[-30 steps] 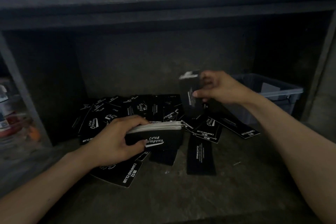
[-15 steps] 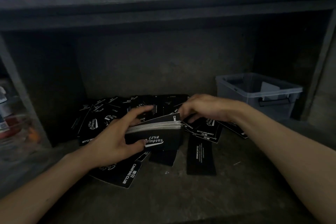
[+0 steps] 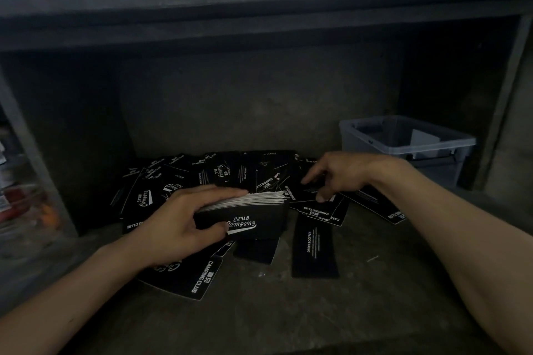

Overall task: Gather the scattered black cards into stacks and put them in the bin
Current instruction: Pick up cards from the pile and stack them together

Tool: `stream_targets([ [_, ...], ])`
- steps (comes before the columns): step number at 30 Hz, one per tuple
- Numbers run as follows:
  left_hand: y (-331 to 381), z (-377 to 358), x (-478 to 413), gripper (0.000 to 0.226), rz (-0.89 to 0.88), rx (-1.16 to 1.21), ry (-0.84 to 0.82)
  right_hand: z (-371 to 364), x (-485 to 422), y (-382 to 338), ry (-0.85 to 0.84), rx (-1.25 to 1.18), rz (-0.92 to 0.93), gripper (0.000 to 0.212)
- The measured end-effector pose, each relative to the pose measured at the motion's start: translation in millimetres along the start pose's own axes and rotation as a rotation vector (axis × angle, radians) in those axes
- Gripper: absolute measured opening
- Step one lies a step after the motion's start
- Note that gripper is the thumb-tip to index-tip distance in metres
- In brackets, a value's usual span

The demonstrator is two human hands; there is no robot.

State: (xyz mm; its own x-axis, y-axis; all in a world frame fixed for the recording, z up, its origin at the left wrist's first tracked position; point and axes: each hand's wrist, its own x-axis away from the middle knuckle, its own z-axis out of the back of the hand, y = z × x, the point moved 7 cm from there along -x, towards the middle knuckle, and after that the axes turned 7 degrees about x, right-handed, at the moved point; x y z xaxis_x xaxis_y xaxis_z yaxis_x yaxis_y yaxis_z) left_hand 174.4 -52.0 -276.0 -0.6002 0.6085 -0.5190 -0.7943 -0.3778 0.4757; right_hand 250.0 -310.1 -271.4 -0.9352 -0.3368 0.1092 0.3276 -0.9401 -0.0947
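Stack (image 3: pixel 248 212) sits on edge in the left hand (image 3: pixel 178 219): fingers flat over the top edge, thumb pressed on the front face, so it is clamped. It is held low, just above the loose cards (image 3: pixel 202 176).

Right hand (image 3: pixel 343 176) is just right of the grip, fingers spread and bent down. Index and thumb tips touch loose cards there, but nothing is pinched or lifted.

More cards fan out behind and left of the stack. One lone card (image 3: pixel 314 251) lies in front and right of it, and another (image 3: pixel 196 279) sits under the left wrist.

Bin (image 3: pixel 427 149) is well right, past the right wrist.

Step, judged: gathering, mid-way, with many cards loose and the stack not binned. Next move likely calls for pinching one card under the right fingertips and sliding it onto the stack top. The left fingers must lift to admit it without letting the stack splay.
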Motion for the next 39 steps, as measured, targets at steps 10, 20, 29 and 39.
stream_targets([
  [10, 6, 0, -1, 0.053, -0.035, -0.029, 0.012, 62, 26, -19, 0.624, -0.044, 0.187, 0.020],
  [20, -4, -3, 1, 0.059, 0.090, 0.100, 0.009, 29, 17, -65, 0.195, -0.675, 0.236, 0.022],
  [29, 1, 0, -1, 0.039, -0.007, -0.115, 0.030, 2, 30, 11, -0.179, 0.331, -0.402, 0.048],
  [39, -2, -2, 0, 0.038, -0.001, -0.053, 0.027, 38, 19, -22, 0.354, -0.096, -0.018, 0.066],
])
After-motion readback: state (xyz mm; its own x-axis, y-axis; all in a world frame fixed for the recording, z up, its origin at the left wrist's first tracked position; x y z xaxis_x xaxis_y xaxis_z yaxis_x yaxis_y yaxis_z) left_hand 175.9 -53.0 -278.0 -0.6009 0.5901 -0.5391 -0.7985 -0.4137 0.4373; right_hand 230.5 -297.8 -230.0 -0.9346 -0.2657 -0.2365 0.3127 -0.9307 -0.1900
